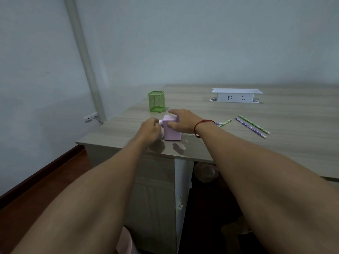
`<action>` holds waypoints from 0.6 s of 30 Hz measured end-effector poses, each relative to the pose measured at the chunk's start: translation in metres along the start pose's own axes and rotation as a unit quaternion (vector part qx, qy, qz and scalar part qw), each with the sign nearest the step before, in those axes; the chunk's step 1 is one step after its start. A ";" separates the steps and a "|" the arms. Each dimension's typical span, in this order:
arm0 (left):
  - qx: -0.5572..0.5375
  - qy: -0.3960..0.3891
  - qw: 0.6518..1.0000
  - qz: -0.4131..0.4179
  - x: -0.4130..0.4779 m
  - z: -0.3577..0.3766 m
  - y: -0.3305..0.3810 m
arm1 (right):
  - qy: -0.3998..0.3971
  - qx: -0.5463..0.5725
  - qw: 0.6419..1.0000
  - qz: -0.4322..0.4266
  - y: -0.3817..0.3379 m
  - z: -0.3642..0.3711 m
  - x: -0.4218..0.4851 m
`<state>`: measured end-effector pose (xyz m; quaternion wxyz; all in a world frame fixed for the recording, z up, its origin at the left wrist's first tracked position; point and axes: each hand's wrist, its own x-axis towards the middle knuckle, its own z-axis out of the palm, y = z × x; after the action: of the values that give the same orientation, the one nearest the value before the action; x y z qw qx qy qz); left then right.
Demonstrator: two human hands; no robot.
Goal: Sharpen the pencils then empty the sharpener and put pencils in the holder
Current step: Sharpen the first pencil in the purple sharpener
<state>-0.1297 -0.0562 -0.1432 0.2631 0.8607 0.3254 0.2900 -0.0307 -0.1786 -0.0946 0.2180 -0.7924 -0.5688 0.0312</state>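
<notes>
**Clerk:** First entry?

**Keeper:** Sharpener [172, 132]: lilac, box-shaped. It stands upright on the counter [293, 125], near the front left corner.

**Clerk:** Hands on it?

**Keeper:** Both. The left hand [149, 127] has its fingers curled in on the crank [161, 122], which sticks out of the sharpener's left side. The knuckles hide most of that grip. The right hand [183, 121] clasps the body, with the thumb on the near face and the fingers over the top, forefinger stretched out. There is a red cord [203, 122] round that wrist.

**Clerk:** Holder?

**Keeper:** Holder [156, 101]: green wire mesh, square, upright. It stands just behind the sharpener and a little to the left, not touching it.

**Clerk:** Pencils?

**Keeper:** Three in view, all lying flat on the counter to the right of the sharpener.
- Half-hidden pencil [224, 123]: green pattern. One end is lost behind the right wrist, and I cannot tell whether it reaches the sharpener.
- Purple pencil [250, 127]: lies further right, slanting toward the front.
- Green pencil [254, 124]: lies just beside the purple one and nearly parallel to it, on the far side.

**Clerk:** Other stock?

**Keeper:** Socket box [236, 96]: white, two outlets facing front. It sits toward the back of the counter, well apart from the pencils.
</notes>
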 end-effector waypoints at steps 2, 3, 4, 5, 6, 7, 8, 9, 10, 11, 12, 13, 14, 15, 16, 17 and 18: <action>0.041 -0.058 0.997 0.015 -0.006 0.002 -0.006 | -0.005 -0.063 0.998 -0.014 -0.005 0.000 0.002; 0.058 -0.074 0.995 0.019 -0.008 0.001 -0.008 | -0.006 -0.076 0.997 -0.012 -0.007 0.001 0.004; 0.072 -0.081 0.994 0.024 -0.009 -0.002 -0.009 | -0.005 -0.078 0.997 -0.008 -0.009 0.002 0.007; 0.085 -0.082 0.993 0.029 -0.010 -0.004 -0.013 | -0.006 -0.078 0.997 -0.002 -0.012 0.006 0.009; 0.101 -0.082 0.991 0.034 -0.012 -0.007 -0.016 | -0.006 -0.081 0.997 0.000 -0.015 0.009 0.010; 0.120 -0.085 0.988 0.040 -0.014 -0.009 -0.020 | -0.009 -0.090 0.996 0.000 -0.018 0.014 0.011; 0.143 -0.088 0.985 0.045 -0.017 -0.010 -0.023 | -0.010 -0.100 0.995 -0.008 -0.020 0.019 0.012; 0.165 -0.090 0.981 0.051 -0.018 -0.011 -0.026 | -0.018 -0.112 0.993 -0.013 -0.022 0.023 0.013; 0.182 -0.090 0.978 0.057 -0.017 -0.013 -0.027 | -0.024 -0.119 0.992 -0.017 -0.023 0.027 0.016; 0.193 -0.091 0.975 0.064 -0.014 -0.014 -0.028 | -0.029 -0.122 0.992 -0.011 -0.023 0.028 0.020; 0.202 -0.094 0.972 0.073 -0.011 -0.015 -0.028 | -0.030 -0.125 0.992 0.001 -0.021 0.029 0.024; 0.210 -0.099 0.969 0.083 -0.007 -0.015 -0.027 | -0.026 -0.131 0.991 0.014 -0.019 0.029 0.028; 0.221 -0.105 0.965 0.094 -0.005 -0.015 -0.026 | -0.019 -0.137 0.990 0.021 -0.016 0.029 0.030; 0.230 -0.109 0.962 0.099 -0.004 -0.015 -0.026 | -0.013 -0.140 0.990 0.026 -0.014 0.031 0.031; 0.239 -0.109 0.959 0.103 -0.004 -0.014 -0.027 | -0.009 -0.141 0.990 0.026 -0.013 0.032 0.030; 0.247 -0.109 0.957 0.105 -0.005 -0.013 -0.029 | -0.008 -0.139 0.990 0.024 -0.012 0.035 0.029; 0.258 -0.111 0.954 0.109 -0.006 -0.013 -0.030 | -0.004 -0.141 0.990 0.019 -0.012 0.037 0.028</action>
<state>-0.1546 -0.0373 -0.1557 0.0337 0.9562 0.2625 0.1255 -0.0427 -0.1387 -0.1183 0.1010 -0.8260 -0.5530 -0.0415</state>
